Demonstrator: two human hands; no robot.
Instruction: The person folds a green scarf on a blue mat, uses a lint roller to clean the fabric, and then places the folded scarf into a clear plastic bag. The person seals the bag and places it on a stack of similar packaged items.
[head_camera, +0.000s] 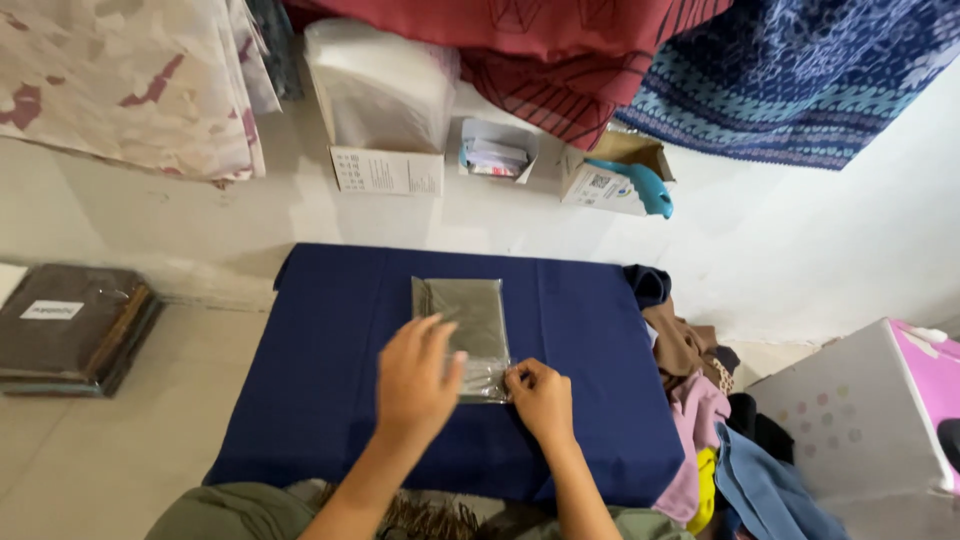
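My left hand (415, 378) lies flat, fingers spread, on the clear-bagged grey cloth (463, 332); right hand (541, 398) pinches its near-right corner. Light, floppy, slippery film, I'd say; grip edges.

pale floor (100, 470), white wall (850, 230)

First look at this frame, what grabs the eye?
The navy cloth spread over the low surface at centre, with a grey fabric piece in a clear plastic bag lying on it. The left hand presses flat on the bag's near end; the right hand pinches its near right corner. Red and blue patterned fabrics hang above.
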